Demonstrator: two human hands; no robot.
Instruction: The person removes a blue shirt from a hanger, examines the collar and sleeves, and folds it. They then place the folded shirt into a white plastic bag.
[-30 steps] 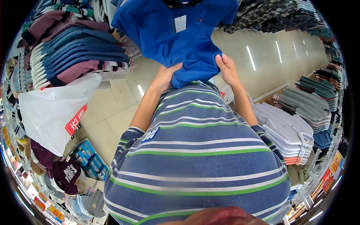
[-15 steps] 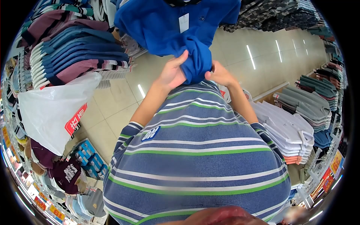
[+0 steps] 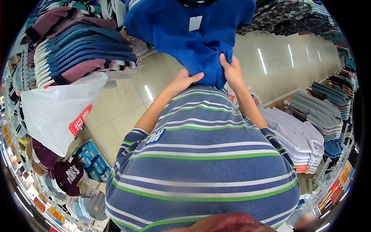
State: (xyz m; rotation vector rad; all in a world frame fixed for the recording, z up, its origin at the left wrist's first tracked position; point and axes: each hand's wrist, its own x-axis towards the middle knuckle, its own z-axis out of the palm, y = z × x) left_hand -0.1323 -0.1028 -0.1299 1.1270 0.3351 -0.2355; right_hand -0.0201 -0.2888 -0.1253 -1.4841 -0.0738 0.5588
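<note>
A blue shirt (image 3: 185, 36) with a white tag (image 3: 195, 23) on its front hangs at the top middle, its lower part gathered between my two hands. My left hand (image 3: 186, 80) grips the lower left of the cloth, thumb on top and the other fingers mostly hidden. On the right side, somewhat higher, my right hand (image 3: 232, 70) pinches the fabric between thumb and fingers. The bottom of the shirt lies just in front of my striped top.
Blue and maroon shirts (image 3: 89, 48) hang on the left, above a white plastic bag (image 3: 58, 116). Folded white shirts (image 3: 291, 133) and grey ones (image 3: 317, 108) fill the right side. Camouflage clothing (image 3: 286, 17) hangs at the upper right. Tiled floor (image 3: 270, 58) shows between the racks.
My right hand has moved up and slightly right along the shirt, while my left has shifted lower. The bunched cloth is more spread out, and the shirt sits slightly further right.
</note>
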